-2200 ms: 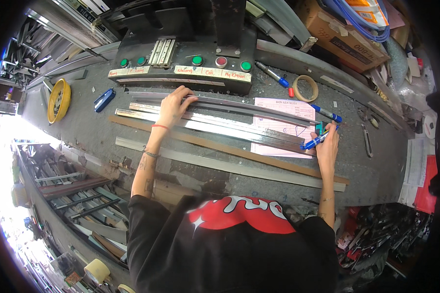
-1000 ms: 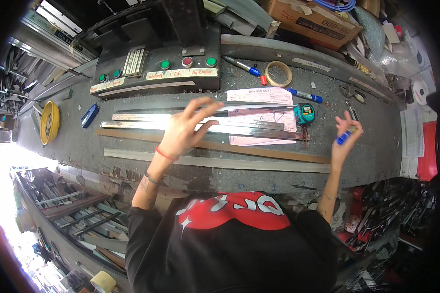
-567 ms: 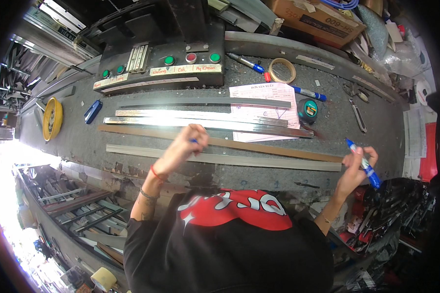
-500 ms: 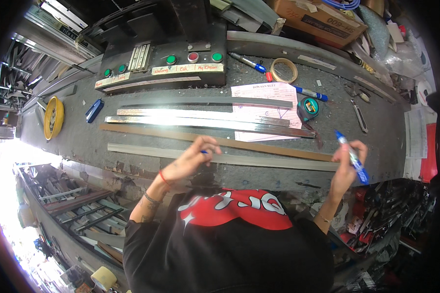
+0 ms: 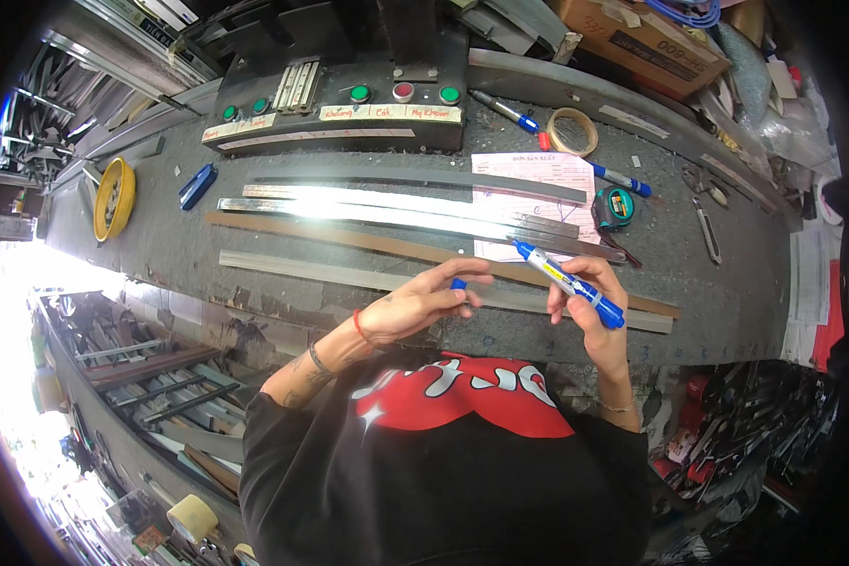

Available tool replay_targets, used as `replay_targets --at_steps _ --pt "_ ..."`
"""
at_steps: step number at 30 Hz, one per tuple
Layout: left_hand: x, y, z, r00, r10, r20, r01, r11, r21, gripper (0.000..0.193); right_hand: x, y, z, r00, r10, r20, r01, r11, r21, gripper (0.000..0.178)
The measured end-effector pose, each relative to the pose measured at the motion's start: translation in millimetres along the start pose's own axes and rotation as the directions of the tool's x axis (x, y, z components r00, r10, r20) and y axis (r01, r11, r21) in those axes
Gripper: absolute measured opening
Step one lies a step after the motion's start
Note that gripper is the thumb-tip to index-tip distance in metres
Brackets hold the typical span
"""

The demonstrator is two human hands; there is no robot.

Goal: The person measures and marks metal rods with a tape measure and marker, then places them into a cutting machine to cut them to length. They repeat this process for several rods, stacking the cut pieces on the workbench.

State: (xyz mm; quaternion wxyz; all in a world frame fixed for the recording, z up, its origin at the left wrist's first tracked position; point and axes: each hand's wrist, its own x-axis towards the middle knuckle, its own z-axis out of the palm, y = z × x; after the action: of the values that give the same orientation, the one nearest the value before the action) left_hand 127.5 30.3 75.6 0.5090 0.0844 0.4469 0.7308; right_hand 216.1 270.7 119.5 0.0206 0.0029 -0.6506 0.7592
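Observation:
My right hand [image 5: 596,307] is closed round a blue and white marker [image 5: 566,279], its uncapped tip slanting up to the left. Between the fingers of my left hand [image 5: 424,300] sits a small blue marker cap [image 5: 457,284], a short way left of the marker and apart from it. Both hands are above the near side of the workbench. Under and beyond them lie long thin strips side by side: a pale strip [image 5: 302,269], a brown strip [image 5: 349,243], shiny silver strips [image 5: 288,207] and a grey strip [image 5: 424,180].
A pink paper form [image 5: 528,170] lies partly under the strips. Nearby are a tape measure [image 5: 615,208], a tape roll [image 5: 573,131], two other blue markers [image 5: 623,179] and a utility knife [image 5: 708,231]. Farther left are a yellow bowl [image 5: 114,200] and a button panel [image 5: 340,118].
My right hand has swung left with the marker, whose tip now points toward my left hand. My left hand has moved right with the cap, so the two hands are closer together.

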Motion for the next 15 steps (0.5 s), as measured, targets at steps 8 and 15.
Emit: replay_targets --at_steps 8,15 --pt "5 4 16 0.985 0.168 0.031 -0.165 0.889 0.426 0.051 -11 7 -10 0.998 0.059 -0.020 -0.055 0.987 0.153 0.025" --pt "4 7 20 0.898 0.427 0.102 -0.306 0.441 0.844 0.044 -14 10 -13 0.995 0.093 -0.019 -0.090 0.986 0.138 0.022"
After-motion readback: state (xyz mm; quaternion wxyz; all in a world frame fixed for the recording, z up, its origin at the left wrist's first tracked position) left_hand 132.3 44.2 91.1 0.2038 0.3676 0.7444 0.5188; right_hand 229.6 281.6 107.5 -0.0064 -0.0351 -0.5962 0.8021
